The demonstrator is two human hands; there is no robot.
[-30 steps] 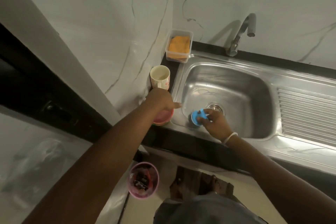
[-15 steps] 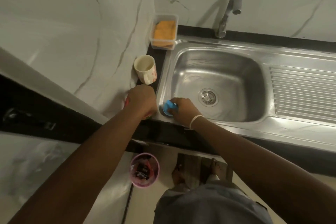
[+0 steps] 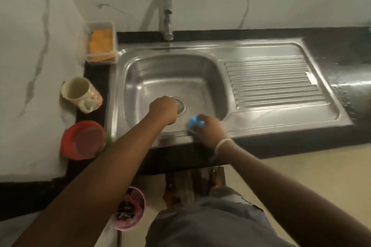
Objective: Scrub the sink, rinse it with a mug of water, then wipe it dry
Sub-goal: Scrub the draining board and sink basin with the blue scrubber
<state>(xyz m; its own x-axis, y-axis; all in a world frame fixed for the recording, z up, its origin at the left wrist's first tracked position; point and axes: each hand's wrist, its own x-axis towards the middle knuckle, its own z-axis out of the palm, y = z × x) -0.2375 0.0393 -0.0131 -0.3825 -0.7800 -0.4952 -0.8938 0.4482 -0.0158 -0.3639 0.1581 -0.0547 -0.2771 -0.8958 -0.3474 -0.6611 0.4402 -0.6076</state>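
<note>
A steel sink [image 3: 140, 70] with a round drain [image 3: 180, 104] is set in a black counter. My right hand [image 3: 208, 128] grips a blue scrubber [image 3: 195, 125] at the basin's near right rim. My left hand [image 3: 163, 109] is over the basin beside the drain, fingers curled under; whether it holds anything is hidden. A cream floral mug [image 3: 81, 93] stands on the counter left of the sink. A clear box with an orange cloth [image 3: 100, 43] sits at the back left corner.
A tap [image 3: 167, 12] rises behind the basin. A red bowl [image 3: 83, 139] sits on the counter near the front left. The ribbed draining board [image 3: 271, 80] lies to the right. A pink bin [image 3: 129, 208] stands on the floor below.
My left hand left the red bowl at the counter's left and moved into the basin beside the drain. My right hand carried the blue scrubber from the near left corner to the near right.
</note>
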